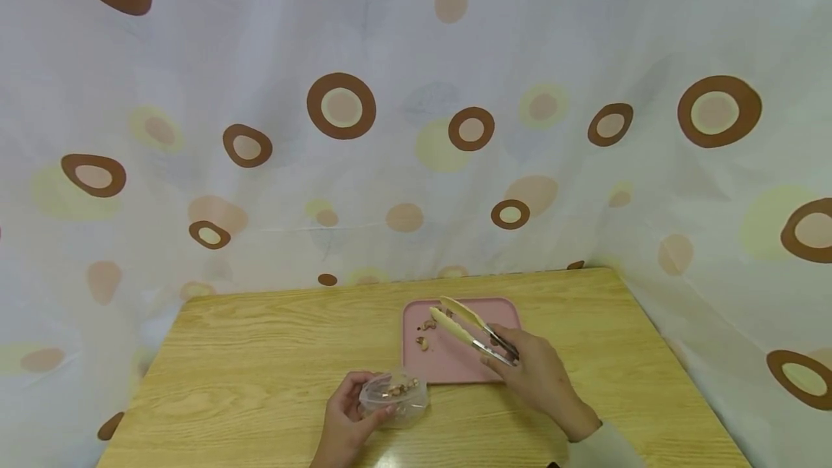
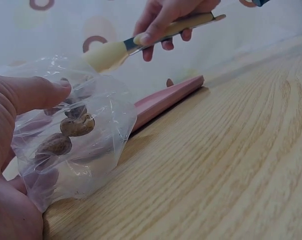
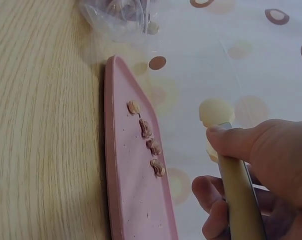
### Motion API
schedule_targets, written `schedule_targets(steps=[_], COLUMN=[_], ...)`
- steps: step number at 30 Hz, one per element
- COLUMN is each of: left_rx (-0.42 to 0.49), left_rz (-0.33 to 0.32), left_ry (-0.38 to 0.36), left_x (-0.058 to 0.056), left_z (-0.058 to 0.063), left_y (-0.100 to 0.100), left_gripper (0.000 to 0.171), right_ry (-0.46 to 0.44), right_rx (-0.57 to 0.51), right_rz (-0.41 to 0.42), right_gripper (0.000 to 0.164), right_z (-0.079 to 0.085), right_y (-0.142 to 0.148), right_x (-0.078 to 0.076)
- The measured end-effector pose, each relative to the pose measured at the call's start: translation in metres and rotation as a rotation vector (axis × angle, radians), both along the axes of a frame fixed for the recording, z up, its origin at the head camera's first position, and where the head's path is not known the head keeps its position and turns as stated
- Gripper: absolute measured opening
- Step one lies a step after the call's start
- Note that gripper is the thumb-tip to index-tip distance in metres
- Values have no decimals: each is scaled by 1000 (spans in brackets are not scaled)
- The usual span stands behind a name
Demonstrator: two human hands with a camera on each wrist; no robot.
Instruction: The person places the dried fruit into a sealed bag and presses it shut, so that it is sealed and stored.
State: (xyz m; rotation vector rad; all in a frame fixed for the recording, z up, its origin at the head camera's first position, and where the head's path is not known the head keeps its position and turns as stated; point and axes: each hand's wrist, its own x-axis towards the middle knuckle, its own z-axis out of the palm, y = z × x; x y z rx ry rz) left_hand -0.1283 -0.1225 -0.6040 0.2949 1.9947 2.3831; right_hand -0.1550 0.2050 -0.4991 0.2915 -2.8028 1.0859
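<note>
My left hand (image 1: 347,410) grips a clear plastic bag (image 1: 409,412) at the table's front, its mouth spread and several brown-skinned cashews (image 2: 76,125) inside. The thumb presses on the plastic in the left wrist view. With my right hand (image 1: 539,370) I hold metal tongs (image 1: 456,328) with cream tips, raised above a pink tray (image 1: 448,367). The tips stand apart, and nothing shows between them. Several more cashews (image 3: 154,146) lie in a loose row on the tray.
Tray and bag are on a wood-grain table (image 1: 260,360), the bag just left of the tray's near corner. A pale curtain (image 1: 390,165) with brown and yellow oval patterns hangs behind the table and along its sides.
</note>
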Motion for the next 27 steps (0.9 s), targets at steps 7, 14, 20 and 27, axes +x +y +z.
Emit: schedule_targets(steps=[7, 14, 20, 27], left_rx=[5, -5, -12, -18], left_rz=[-2, 8, 19, 25], left_ry=[9, 14, 4, -8], left_x=[0, 0, 0, 0], left_z=[0, -1, 0, 1], left_y=[0, -1, -1, 0], left_gripper=[51, 51, 53, 53], right_ry=[-56, -102, -103, -114], right_rx=[38, 73, 86, 117], right_rz=[28, 27, 18, 22], right_gripper=[56, 54, 53, 53], right_z=[-6, -9, -9, -13], right_y=[-7, -13, -13, -15], right_x=[-6, -6, -6, -9])
